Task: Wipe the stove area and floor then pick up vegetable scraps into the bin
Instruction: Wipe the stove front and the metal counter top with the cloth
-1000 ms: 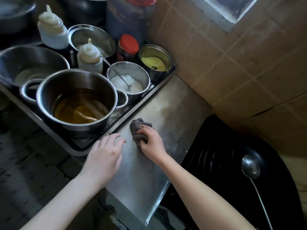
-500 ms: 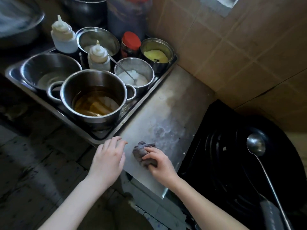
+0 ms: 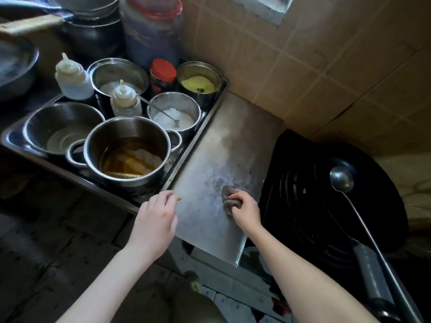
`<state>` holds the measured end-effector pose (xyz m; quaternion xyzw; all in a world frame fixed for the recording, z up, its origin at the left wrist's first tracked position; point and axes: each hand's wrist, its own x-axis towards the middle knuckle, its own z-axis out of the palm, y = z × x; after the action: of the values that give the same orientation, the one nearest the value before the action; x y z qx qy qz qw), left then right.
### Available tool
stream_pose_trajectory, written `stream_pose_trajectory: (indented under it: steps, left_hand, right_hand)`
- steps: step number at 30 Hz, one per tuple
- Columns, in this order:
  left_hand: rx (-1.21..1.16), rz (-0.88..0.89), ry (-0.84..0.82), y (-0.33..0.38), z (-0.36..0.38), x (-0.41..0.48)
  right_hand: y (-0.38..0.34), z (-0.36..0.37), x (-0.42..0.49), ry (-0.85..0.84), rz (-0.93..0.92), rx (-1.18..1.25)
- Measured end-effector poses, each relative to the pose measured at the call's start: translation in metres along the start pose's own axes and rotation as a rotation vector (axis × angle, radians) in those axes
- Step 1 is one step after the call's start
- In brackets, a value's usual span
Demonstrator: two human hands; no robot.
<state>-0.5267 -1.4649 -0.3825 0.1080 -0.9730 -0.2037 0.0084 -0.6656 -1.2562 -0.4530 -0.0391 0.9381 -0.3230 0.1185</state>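
Right hand: my right hand [image 3: 246, 209] is curled over a grey rag [image 3: 227, 198], fingers bunched on it, pressing it flat to the steel counter [image 3: 210, 224].
Rag's place: toward the counter's right edge, near the black wok [image 3: 326, 217].
Left hand: my left hand [image 3: 155, 226] holds nothing. Its fingers are loosely bent, with the tips at the counter's near-left corner, and I cannot tell whether they touch.
Tray: a steel tray [image 3: 211, 110] lies against the counter's left side, crowded with containers.
Big pot: the big pot [image 3: 127, 136] is nearest me, with amber oil in the bottom.
Small pot: the small pot [image 3: 173, 106] holds white grains, and a spoon [image 3: 161, 111] leans in them.
Tin: the tin [image 3: 198, 73] in the far corner holds yellow paste.
Bowl: the bowl [image 3: 63, 120] on the left holds only a pale film.
Between them: two squeeze bottles [image 3: 73, 79] and a red-capped jar [image 3: 163, 74].
Wok: a ladle [image 3: 341, 179] lies across it, with the bowl end away from me.
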Motion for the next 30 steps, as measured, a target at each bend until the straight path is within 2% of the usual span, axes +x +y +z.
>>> stream_pose_trajectory:
  steps: [5,13,22,30]
  left_hand:
    - [0.02,0.073,-0.046,0.004,-0.001,0.007]
    - [0.095,0.211,-0.145,0.0,0.007,0.004]
    - [0.166,0.404,-0.242,0.028,0.018,0.006]
    - [0.258,0.709,-0.331,0.087,0.034,0.014]
  right_hand:
    - [-0.002,0.011,-0.045,-0.095,-0.078,-0.016]
    - [-0.003,0.018,-0.088,-0.17,-0.1,-0.077]
    - [0.001,-0.01,-0.123,-0.017,-0.071,-0.141]
    - [0.058,-0.047,-0.176,0.139,0.166,-0.158]
